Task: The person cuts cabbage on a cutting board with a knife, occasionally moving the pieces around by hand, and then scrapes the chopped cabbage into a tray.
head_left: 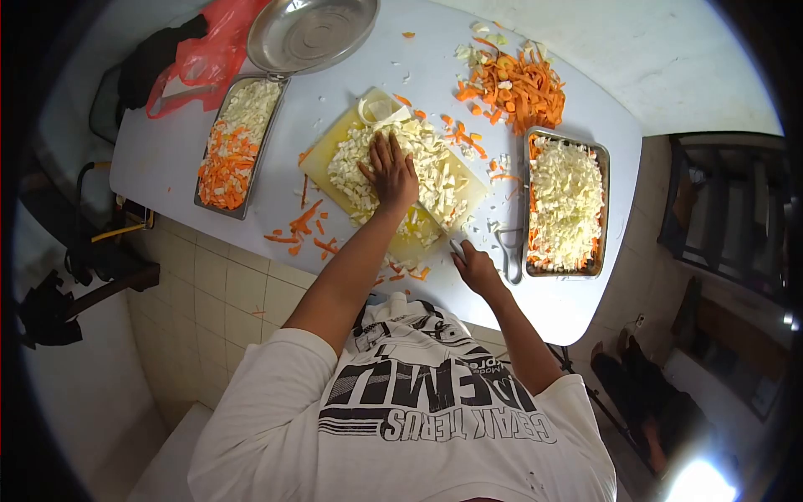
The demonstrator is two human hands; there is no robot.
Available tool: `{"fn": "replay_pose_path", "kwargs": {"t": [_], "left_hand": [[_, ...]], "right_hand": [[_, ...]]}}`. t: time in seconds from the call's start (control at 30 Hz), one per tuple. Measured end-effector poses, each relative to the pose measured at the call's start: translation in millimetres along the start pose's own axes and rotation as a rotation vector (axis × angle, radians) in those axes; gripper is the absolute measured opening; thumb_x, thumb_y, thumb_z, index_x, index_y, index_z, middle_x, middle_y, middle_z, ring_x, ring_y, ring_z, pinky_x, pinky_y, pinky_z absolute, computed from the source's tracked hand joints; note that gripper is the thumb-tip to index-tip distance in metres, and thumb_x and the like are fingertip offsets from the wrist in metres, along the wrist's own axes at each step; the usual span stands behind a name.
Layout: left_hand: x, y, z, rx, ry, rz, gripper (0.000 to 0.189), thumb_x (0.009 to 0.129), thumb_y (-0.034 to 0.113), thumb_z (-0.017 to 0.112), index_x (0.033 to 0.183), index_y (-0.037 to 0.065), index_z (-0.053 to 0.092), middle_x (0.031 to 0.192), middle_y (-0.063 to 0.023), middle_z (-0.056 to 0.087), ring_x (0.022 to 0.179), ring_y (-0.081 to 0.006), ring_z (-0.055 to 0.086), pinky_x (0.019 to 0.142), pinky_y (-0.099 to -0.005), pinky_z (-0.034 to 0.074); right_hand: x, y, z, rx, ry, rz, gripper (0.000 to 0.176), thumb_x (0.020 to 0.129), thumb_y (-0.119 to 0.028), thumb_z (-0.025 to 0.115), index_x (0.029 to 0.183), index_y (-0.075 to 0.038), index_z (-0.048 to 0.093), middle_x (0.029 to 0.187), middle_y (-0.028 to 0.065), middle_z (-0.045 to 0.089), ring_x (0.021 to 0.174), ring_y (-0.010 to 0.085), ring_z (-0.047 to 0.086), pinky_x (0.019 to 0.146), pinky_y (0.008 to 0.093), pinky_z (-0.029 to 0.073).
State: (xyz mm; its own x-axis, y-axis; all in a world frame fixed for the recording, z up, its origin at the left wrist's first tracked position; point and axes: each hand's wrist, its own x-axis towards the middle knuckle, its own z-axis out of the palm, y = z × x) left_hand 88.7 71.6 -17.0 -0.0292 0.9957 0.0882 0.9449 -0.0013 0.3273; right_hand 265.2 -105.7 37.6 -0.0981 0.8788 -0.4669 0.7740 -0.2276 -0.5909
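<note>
My left hand [391, 174] lies with fingers stretched out on a heap of chopped white cabbage [351, 171]. Beneath the heap is a yellowish cutting board [473, 191], set at a slant on the table. My right hand [478, 272] is wrapped round the handle of a knife [433, 219], whose blade points up and left beside the cabbage, over the board. Part of the blade is hard to make out among the pieces. A larger pale cabbage piece [381, 109] sits at the board's far corner.
On the right stands a metal tray [604, 209] of chopped cabbage over carrot, with a grey peeler-like tool [511, 259] beside it. Carrot peelings [523, 88] are piled behind. At left are another filled tray [248, 159], a round metal lid or pan [314, 33] and a red plastic bag [205, 63].
</note>
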Motion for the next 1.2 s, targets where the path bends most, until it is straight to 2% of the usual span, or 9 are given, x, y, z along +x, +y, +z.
{"fn": "replay_pose_path", "kwargs": {"t": [0.2, 0.37, 0.53, 0.63, 0.67, 0.83, 1.0, 1.03, 1.2], "left_hand": [[4.9, -0.1, 1.6, -0.047, -0.034, -0.027, 0.063, 0.099, 0.036, 0.041, 0.151, 0.008, 0.019, 0.158, -0.0157, 0.010, 0.143, -0.0350, 0.014, 0.105, -0.0714, 0.009], [1.9, -2.1, -6.3, -0.054, -0.072, -0.002, 0.063, 0.099, 0.036, 0.038, 0.152, 0.009, 0.016, 0.159, -0.0176, 0.007, 0.145, -0.0351, 0.011, 0.108, -0.0699, 0.005], [0.8, -3.8, -8.8, -0.037, -0.040, 0.011, 0.066, 0.096, 0.034, 0.046, 0.152, 0.011, 0.018, 0.159, -0.0134, 0.011, 0.145, -0.0309, 0.014, 0.110, -0.0663, 0.006], [1.8, -4.0, 3.4, -0.096, -0.085, -0.060, 0.068, 0.095, 0.036, 0.048, 0.152, 0.015, 0.018, 0.159, -0.0117, 0.011, 0.145, -0.0303, 0.015, 0.112, -0.0650, 0.003], [3.7, -5.8, 14.5, -0.102, -0.050, -0.073, 0.067, 0.095, 0.037, 0.047, 0.152, 0.015, 0.019, 0.159, -0.0118, 0.011, 0.145, -0.0303, 0.015, 0.111, -0.0658, 0.003], [6.0, 3.3, -7.8, -0.158, -0.038, -0.105, 0.063, 0.097, 0.035, 0.044, 0.151, 0.009, 0.022, 0.159, -0.0141, 0.011, 0.145, -0.0302, 0.014, 0.109, -0.0682, 0.007], [6.7, 3.2, -1.2, -0.132, -0.057, -0.146, 0.065, 0.095, 0.034, 0.049, 0.151, 0.013, 0.023, 0.158, -0.0109, 0.013, 0.144, -0.0289, 0.017, 0.111, -0.0658, 0.007], [8.5, 4.2, -0.1, -0.098, -0.047, -0.156, 0.063, 0.096, 0.034, 0.047, 0.151, 0.018, 0.021, 0.158, -0.0101, 0.013, 0.143, -0.0286, 0.018, 0.110, -0.0675, 0.008], [8.8, 10.5, -5.3, -0.024, -0.015, -0.109, 0.061, 0.097, 0.033, 0.046, 0.149, 0.010, 0.026, 0.158, -0.0128, 0.014, 0.143, -0.0318, 0.017, 0.106, -0.0700, 0.012]], "right_hand": [[-12.8, -30.7, -11.0, 0.094, -0.011, -0.001, 0.026, 0.094, -0.027, 0.057, 0.095, -0.003, 0.047, 0.070, 0.0266, 0.061, 0.071, 0.0485, 0.061, 0.061, 0.0537, 0.048], [-13.8, -32.3, 23.8, 0.043, 0.068, 0.080, 0.025, 0.093, -0.024, 0.058, 0.096, -0.002, 0.046, 0.068, 0.0280, 0.061, 0.069, 0.0489, 0.061, 0.060, 0.0543, 0.050], [-11.1, -27.9, 41.3, -0.017, 0.107, 0.129, 0.023, 0.092, -0.020, 0.058, 0.101, -0.002, 0.047, 0.069, 0.0288, 0.062, 0.070, 0.0493, 0.062, 0.061, 0.0557, 0.050], [-8.8, -13.5, 33.2, 0.009, 0.068, 0.004, 0.028, 0.092, -0.021, 0.058, 0.109, -0.002, 0.048, 0.074, 0.0292, 0.063, 0.073, 0.0488, 0.062, 0.062, 0.0547, 0.050], [-7.0, -17.5, 22.8, 0.047, -0.003, 0.103, 0.027, 0.092, -0.023, 0.058, 0.107, -0.002, 0.048, 0.075, 0.0299, 0.063, 0.075, 0.0486, 0.062, 0.061, 0.0534, 0.049], [-5.7, -39.3, -30.4, -0.039, -0.059, 0.040, 0.024, 0.092, -0.024, 0.059, 0.098, -0.002, 0.050, 0.076, 0.0287, 0.063, 0.075, 0.0491, 0.061, 0.062, 0.0539, 0.048], [1.5, -34.0, -53.0, -0.121, -0.076, 0.017, 0.029, 0.092, -0.030, 0.059, 0.096, -0.003, 0.049, 0.071, 0.0264, 0.062, 0.073, 0.0485, 0.060, 0.061, 0.0552, 0.047], [1.7, -36.7, -60.3, -0.094, -0.071, -0.007, 0.031, 0.093, -0.031, 0.059, 0.095, -0.002, 0.049, 0.072, 0.0270, 0.062, 0.073, 0.0497, 0.059, 0.060, 0.0555, 0.045], [21.7, 11.3, -36.1, -0.060, -0.079, -0.040, 0.028, 0.092, -0.029, 0.059, 0.097, -0.004, 0.050, 0.072, 0.0258, 0.062, 0.072, 0.0472, 0.061, 0.063, 0.0539, 0.047]]}}
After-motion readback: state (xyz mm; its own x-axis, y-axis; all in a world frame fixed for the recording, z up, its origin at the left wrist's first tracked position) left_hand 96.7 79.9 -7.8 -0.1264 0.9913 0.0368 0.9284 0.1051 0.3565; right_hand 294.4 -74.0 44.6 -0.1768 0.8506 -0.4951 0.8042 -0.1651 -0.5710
